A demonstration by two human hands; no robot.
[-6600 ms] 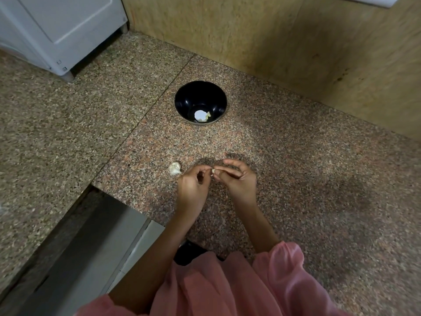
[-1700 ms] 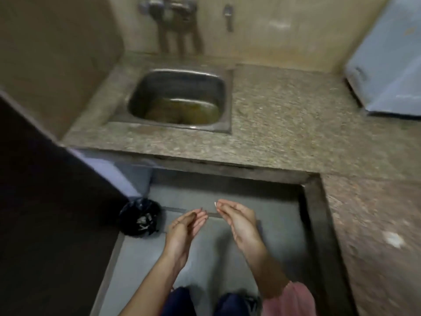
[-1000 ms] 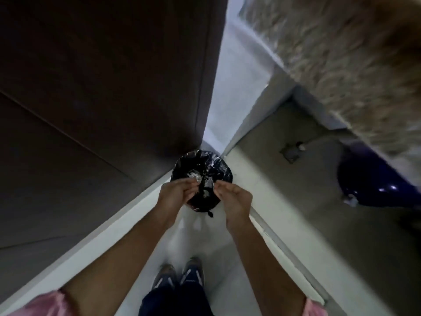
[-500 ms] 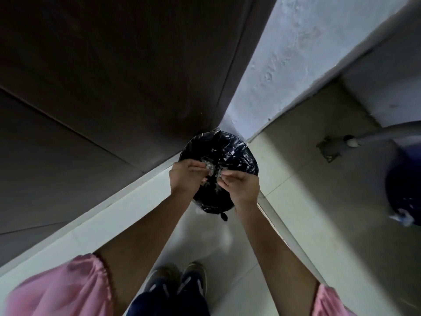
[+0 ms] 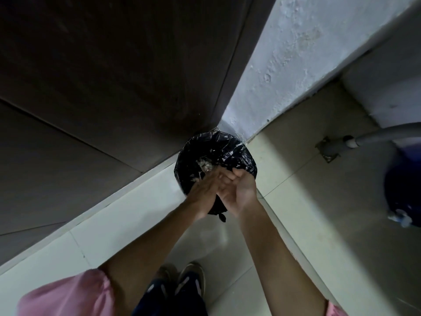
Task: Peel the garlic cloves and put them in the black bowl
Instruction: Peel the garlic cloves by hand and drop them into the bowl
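At centre frame both hands met above the black-lined bin (image 5: 227, 151). The left hand (image 5: 202, 190) lay flat, fingers straight, across the palm of the right hand (image 5: 239, 190), which was cupped palm-up with loosely bent fingers. Neither grasped anything visible. Inside the liner, on its left side, lay pale papery scraps (image 5: 204, 166). The garlic cloves and the black bowl were out of view.

Risk: skin fragments brushed off could miss the rim and land on the floor tiles (image 5: 296, 201), or cling to the palms and later reach the bowl.

No brand, label or legible writing was observed.
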